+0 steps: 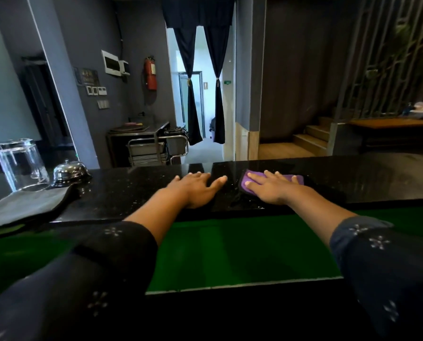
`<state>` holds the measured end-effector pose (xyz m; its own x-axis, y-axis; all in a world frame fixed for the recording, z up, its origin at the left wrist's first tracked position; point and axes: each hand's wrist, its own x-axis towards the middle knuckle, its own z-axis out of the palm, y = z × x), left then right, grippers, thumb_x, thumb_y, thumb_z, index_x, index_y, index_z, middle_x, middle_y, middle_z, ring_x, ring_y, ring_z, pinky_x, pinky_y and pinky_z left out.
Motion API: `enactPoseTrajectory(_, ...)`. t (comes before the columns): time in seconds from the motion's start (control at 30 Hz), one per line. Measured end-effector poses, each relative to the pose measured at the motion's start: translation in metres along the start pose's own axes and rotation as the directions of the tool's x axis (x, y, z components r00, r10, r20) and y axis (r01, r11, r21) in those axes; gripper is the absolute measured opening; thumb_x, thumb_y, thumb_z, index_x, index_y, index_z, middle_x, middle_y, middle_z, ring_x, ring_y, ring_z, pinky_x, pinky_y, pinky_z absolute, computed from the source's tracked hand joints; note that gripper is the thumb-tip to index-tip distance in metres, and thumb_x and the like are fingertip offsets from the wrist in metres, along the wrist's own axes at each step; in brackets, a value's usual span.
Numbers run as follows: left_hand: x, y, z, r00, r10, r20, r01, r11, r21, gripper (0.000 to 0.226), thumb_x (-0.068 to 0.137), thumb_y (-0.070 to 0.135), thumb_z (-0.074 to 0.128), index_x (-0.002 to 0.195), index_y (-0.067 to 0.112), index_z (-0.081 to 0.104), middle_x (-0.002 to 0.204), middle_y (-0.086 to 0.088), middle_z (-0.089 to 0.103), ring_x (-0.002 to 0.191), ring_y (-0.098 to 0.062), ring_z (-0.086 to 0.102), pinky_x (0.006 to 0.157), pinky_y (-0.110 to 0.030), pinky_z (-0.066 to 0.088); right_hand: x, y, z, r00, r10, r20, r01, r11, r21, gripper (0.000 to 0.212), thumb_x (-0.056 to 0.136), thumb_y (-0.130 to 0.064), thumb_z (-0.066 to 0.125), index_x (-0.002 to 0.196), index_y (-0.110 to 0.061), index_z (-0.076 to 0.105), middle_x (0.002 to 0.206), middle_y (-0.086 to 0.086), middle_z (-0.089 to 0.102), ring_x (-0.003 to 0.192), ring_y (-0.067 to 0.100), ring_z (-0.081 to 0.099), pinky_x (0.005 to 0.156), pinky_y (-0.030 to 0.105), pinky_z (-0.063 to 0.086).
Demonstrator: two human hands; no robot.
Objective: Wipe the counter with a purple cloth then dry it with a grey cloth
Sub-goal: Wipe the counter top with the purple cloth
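The black speckled counter [136,193] runs across the middle of the view. A purple cloth [245,182] lies flat on it right of centre. My right hand [273,189] presses flat on the purple cloth, fingers spread and pointing left, covering most of it. My left hand [197,189] rests palm down on the bare counter just left of the cloth, fingers apart, holding nothing. A grey cloth [26,206] lies spread on the counter's left end, well away from both hands.
An upturned clear glass jug [21,164] and a chrome service bell [69,172] stand at the counter's left, behind the grey cloth. A green lower ledge [242,252] lies between me and the counter. Beyond are a metal trolley [154,150], a curtained doorway and wooden steps.
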<state>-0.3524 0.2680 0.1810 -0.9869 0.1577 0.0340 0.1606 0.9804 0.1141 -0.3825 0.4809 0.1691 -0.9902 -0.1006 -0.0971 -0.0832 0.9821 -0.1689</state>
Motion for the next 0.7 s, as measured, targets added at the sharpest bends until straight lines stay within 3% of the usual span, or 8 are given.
enactPoseTrajectory(0.17,0.040,0.036,0.023,0.996,-0.090,0.030,0.093,0.987,-0.128,0.077,0.090,0.068,0.010,0.152,0.023,0.013,0.160,-0.005,0.007,0.147,-0.023,0.002,0.116,-0.049,-0.002,0.028,0.009,-0.001,1.000,0.004,-0.005,-0.004,1.000,-0.001,0.060,0.096,-0.063,0.017,0.151,-0.041,0.004,0.163,0.003,-0.004,0.149,0.028,-0.004,0.115,0.058,-0.004)
enactPoseTrajectory(0.43,0.061,0.036,0.038,0.991,-0.135,0.000,0.135,0.989,-0.061,0.074,0.088,0.071,0.009,0.151,0.034,0.012,0.160,0.002,0.003,0.147,-0.018,0.001,0.117,-0.045,-0.002,0.104,0.005,-0.013,1.000,0.010,-0.009,-0.010,1.000,-0.018,0.061,0.098,-0.059,0.017,0.153,-0.037,0.003,0.162,0.009,-0.006,0.148,0.034,-0.006,0.112,0.061,-0.008)
enactPoseTrajectory(0.7,0.062,0.035,0.035,0.994,-0.106,-0.014,0.105,0.992,-0.067,0.072,0.086,0.071,0.008,0.150,0.038,0.013,0.160,0.004,0.005,0.147,-0.015,0.003,0.117,-0.043,0.000,0.158,0.036,-0.028,0.999,-0.032,0.034,0.032,0.999,0.003,0.071,0.085,-0.073,0.016,0.150,-0.044,0.015,0.161,0.007,0.013,0.147,0.035,0.010,0.111,0.066,0.006)
